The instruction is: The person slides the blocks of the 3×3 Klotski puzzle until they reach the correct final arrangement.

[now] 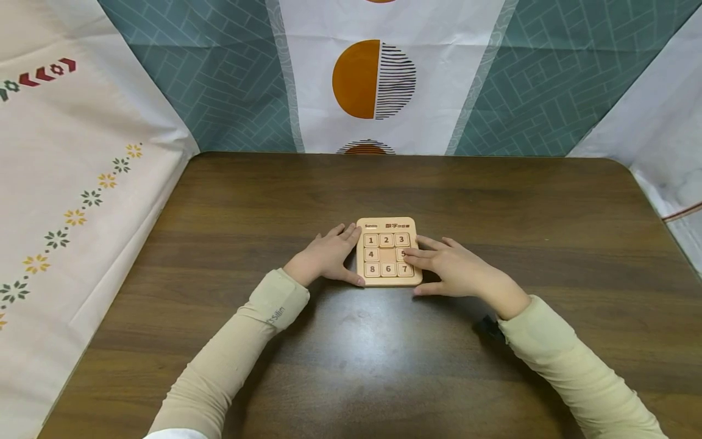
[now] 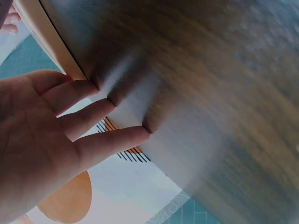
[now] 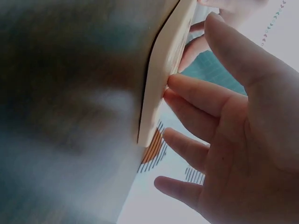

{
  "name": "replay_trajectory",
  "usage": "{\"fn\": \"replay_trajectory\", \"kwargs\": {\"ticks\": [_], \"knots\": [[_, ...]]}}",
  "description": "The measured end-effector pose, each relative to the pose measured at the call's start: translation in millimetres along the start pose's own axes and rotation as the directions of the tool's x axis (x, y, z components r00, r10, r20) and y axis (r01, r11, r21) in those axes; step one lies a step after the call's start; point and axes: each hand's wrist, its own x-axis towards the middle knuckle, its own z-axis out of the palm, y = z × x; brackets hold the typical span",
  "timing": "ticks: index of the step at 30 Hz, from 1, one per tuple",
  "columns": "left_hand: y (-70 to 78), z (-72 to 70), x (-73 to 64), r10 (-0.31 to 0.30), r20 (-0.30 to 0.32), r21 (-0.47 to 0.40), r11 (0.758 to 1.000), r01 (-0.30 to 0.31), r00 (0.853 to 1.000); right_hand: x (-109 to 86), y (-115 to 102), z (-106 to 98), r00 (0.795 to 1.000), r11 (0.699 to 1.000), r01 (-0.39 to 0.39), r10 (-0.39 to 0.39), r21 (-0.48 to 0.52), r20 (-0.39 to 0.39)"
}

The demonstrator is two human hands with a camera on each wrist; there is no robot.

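A wooden sliding number puzzle [image 1: 378,283] lies flat on the table, its number tiles in three rows. The middle cell is vacant, with the tile marked 5 [image 1: 401,252] to its right and the tile marked 4 [image 1: 371,254] to its left. Fingertips of my right hand [image 1: 452,268] rest on the 5 tile, partly covering it; the thumb lies near the lower right corner. My left hand [image 1: 326,253] steadies the puzzle's left edge, fingers extended and thumb at the lower left corner. In the right wrist view, two fingers touch the puzzle's upper face [image 3: 161,84].
The brown wooden table [image 1: 263,189] surrounds the puzzle on every side. Patterned cloth [image 1: 236,79] hangs behind the far edge, and a white embroidered cloth [image 1: 71,171] hangs along the left. A small black object [image 1: 490,329] sits at the right cuff.
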Motion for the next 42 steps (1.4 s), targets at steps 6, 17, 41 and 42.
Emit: {"fn": "replay_trajectory", "kwargs": {"ticks": [6,17,41,42], "knots": [[1.0,0.0,-0.1,0.002,0.0,-0.003,1.0,-0.002,1.0,3.0,-10.3,1.3,0.997,0.997,0.082,-0.082,0.005,0.003],[0.5,0.0,-0.1,0.0,-0.003,0.003,1.0,0.0,1.0,21.3,-6.4,-0.3,0.998,0.999,0.051,-0.051,-0.016,0.024],[0.3,0.3,-0.2,0.011,-0.018,-0.003,1.0,-0.012,1.0,6.5,-23.1,2.5,0.989,0.989,0.145,-0.145,-0.004,0.019],[0.2,0.3,-0.3,0.012,-0.02,-0.003,1.0,-0.012,1.0,5.4,-22.1,1.6,0.99,0.99,0.138,-0.138,-0.004,0.022]]}}
